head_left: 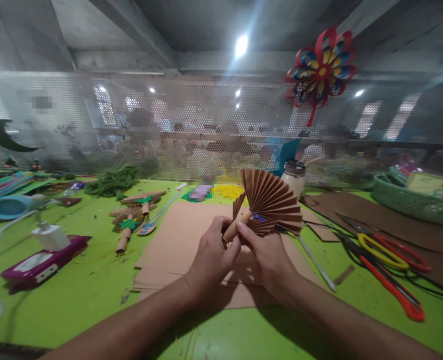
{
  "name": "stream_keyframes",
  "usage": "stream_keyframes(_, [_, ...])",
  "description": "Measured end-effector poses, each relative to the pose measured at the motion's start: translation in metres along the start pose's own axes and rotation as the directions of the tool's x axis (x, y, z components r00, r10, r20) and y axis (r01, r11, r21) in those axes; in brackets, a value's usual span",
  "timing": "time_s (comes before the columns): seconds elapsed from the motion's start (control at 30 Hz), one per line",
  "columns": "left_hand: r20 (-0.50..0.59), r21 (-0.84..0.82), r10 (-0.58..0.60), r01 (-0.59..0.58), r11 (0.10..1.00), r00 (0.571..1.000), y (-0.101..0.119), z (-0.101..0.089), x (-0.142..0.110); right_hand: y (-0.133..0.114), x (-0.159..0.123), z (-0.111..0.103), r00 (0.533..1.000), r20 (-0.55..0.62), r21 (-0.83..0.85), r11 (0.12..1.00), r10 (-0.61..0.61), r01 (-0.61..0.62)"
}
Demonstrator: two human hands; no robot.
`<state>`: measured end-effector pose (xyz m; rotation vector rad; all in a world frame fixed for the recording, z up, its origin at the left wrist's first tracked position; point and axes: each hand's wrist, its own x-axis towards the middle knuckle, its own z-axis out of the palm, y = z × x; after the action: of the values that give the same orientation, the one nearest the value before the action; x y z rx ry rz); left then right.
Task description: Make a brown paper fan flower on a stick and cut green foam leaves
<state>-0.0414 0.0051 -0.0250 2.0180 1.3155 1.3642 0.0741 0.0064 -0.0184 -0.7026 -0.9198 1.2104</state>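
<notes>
Above the middle of the table, both hands hold a brown pleated paper fan [272, 200] joined to a short tan paper tube [238, 225]. My left hand [213, 252] is closed round the lower left side of the tube. My right hand [268, 252] pinches the tube from the other side, its thumb lying on it just under the pleats. A smaller folded piece stands out to the left of the tube. The fingers behind the tube are partly hidden. Beneath the hands lies a stack of tan paper sheets [168, 245].
Scissors [382, 252] and a red cutter [392, 290] lie at right by brown sheets [424, 240] and a green basket [416, 197]. At left are a purple power strip [44, 262], paper figures [127, 225] and green strands [112, 181]. A jar [294, 177] stands behind the fan.
</notes>
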Motion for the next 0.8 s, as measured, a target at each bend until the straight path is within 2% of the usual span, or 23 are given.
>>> stream_keyframes(0.1, [0.034,-0.157,-0.054,0.059,0.986,0.998,-0.001,0.001,0.003,-0.004,0.002,-0.002,0.999,0.014,-0.003,0.999,0.045,-0.045])
stream_keyframes(0.2, [0.097,-0.355,-0.181,0.204,0.913,0.979,-0.001,0.001,0.006,-0.005,0.007,-0.008,0.995,0.014,-0.059,0.993,0.103,-0.102])
stream_keyframes(0.3, [0.193,-0.555,-0.308,0.362,0.749,0.932,0.005,0.000,0.008,-0.006,0.012,-0.014,0.986,0.085,-0.064,0.988,0.146,-0.141])
stream_keyframes(0.4, [0.285,-0.675,-0.361,0.453,0.582,0.888,0.013,-0.003,0.005,-0.009,0.015,-0.017,0.966,0.193,-0.069,0.985,0.172,-0.161])
stream_keyframes(0.53, [0.428,-0.711,-0.347,0.548,0.440,0.834,0.015,-0.006,0.004,-0.013,0.019,-0.023,0.951,0.236,-0.120,0.977,0.199,-0.175])
stream_keyframes(0.63, [0.463,-0.718,-0.300,0.551,0.425,0.834,0.008,-0.006,0.006,-0.015,0.023,-0.028,0.948,0.252,-0.153,0.975,0.197,-0.162])
stream_keyframes(0.8, [0.481,-0.733,-0.270,0.552,0.398,0.834,0.003,-0.003,0.009,-0.022,0.027,-0.030,0.909,0.338,-0.130,0.969,0.245,-0.212])
